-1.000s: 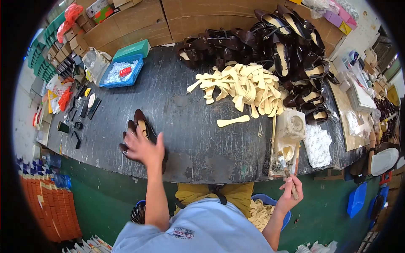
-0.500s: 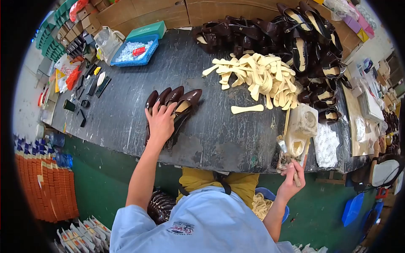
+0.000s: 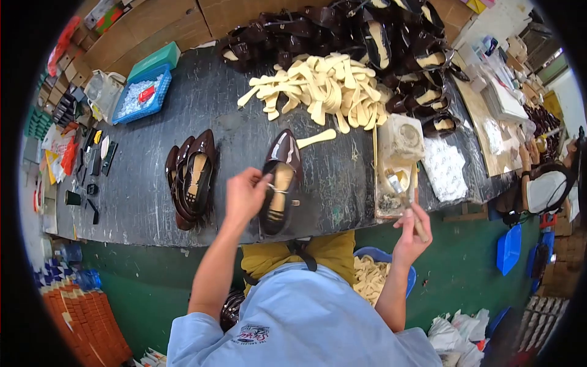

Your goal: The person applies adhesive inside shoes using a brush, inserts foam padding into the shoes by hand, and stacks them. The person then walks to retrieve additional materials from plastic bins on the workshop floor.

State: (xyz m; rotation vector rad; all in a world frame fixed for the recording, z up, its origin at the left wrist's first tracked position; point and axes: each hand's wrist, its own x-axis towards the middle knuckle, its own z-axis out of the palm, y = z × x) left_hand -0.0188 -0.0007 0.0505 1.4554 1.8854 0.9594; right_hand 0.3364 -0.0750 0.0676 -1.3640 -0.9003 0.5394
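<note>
While the right hand (image 3: 413,237) grips a brush (image 3: 401,189) with its bristles over the tray (image 3: 387,207), the left hand (image 3: 246,193) pinches the left side of a shoe (image 3: 281,177) on the table (image 3: 342,189), toe pointing away from the person. More shoes (image 3: 194,174) stand to its left, and a pale strip (image 3: 318,139) lies just beside its toe, near the pile (image 3: 330,88).

A scuffed black worktable (image 3: 137,162) stands on green floor (image 3: 143,284)
</note>
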